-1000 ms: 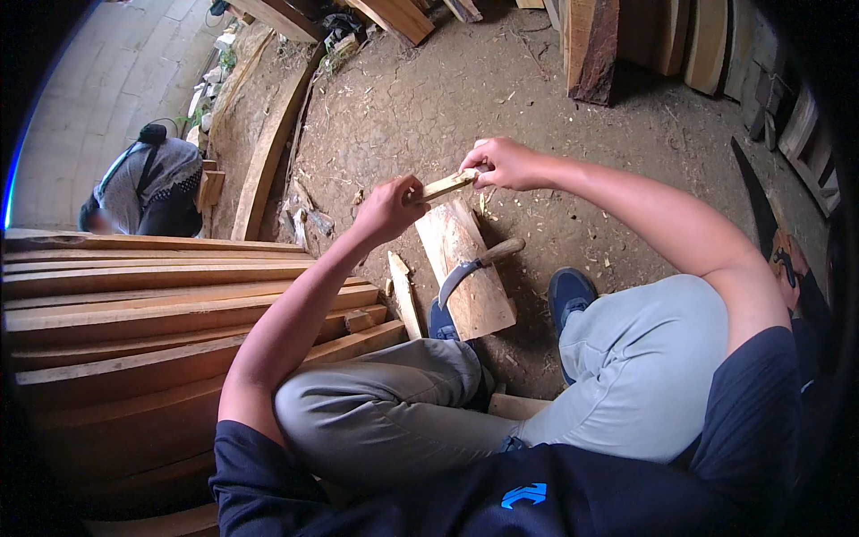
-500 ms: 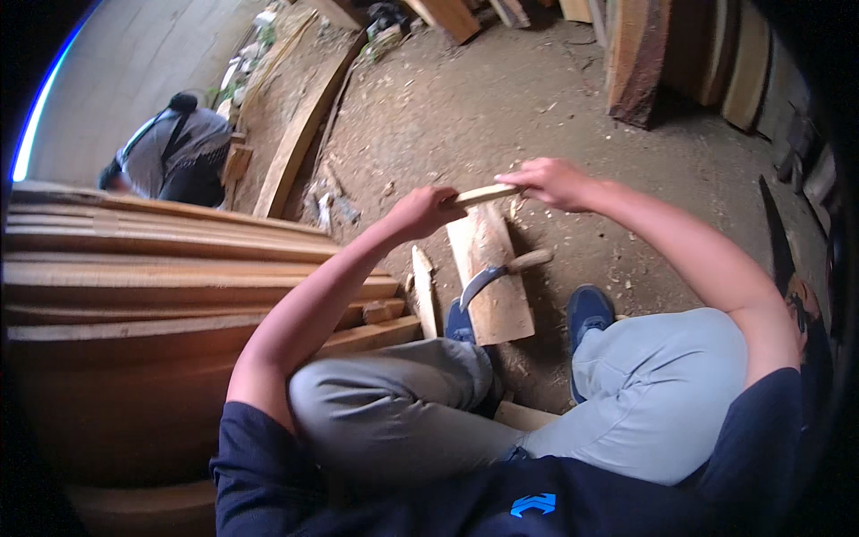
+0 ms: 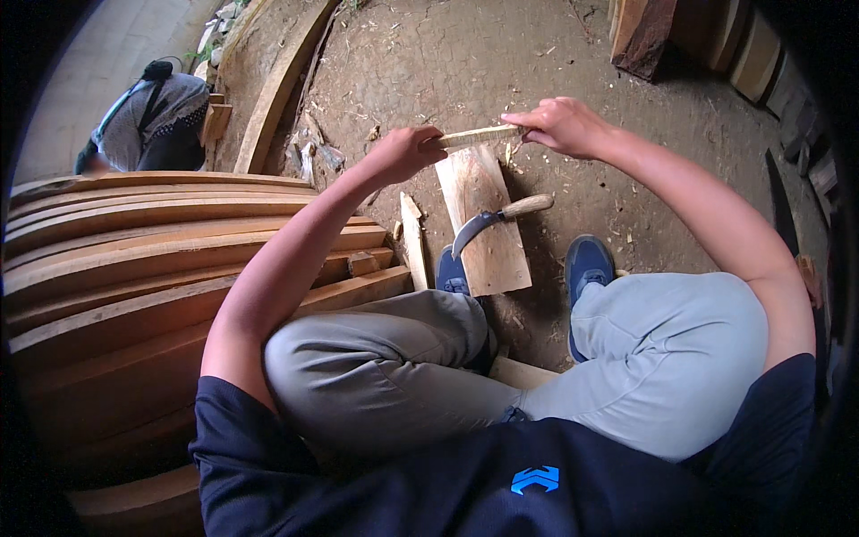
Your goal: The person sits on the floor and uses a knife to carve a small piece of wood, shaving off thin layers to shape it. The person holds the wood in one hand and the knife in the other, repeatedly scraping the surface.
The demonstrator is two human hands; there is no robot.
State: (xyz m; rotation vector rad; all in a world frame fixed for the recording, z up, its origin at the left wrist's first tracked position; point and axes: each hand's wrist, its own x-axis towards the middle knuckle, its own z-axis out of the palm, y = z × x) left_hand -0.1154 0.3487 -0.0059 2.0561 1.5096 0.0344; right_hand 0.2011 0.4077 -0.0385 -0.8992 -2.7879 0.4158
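A short, slim wooden stick (image 3: 479,136) spans the gap between my two hands, ahead of my knees. My left hand (image 3: 407,154) has its fingers wrapped round one end. At the other end, my right hand (image 3: 565,128) pinches the stick between thumb and fingers. Below it a wooden board (image 3: 494,255) lies on the ground between my feet. Across that board rests a sickle (image 3: 480,225) with a curved dark blade and a pale wooden handle (image 3: 528,207), touched by neither hand.
Stacked planks (image 3: 152,233) fill the left side. A pointed wood offcut (image 3: 413,237) lies beside my left shoe. Thick timbers (image 3: 644,36) stand at the far right, with a dark saw-like blade (image 3: 780,201) nearer. A person (image 3: 157,116) bends over at far left. Wood chips litter the dirt floor.
The whole view has shifted, so the scene sits higher in the picture. Both hands still hold the stick by its ends, and the sickle stays on the board.
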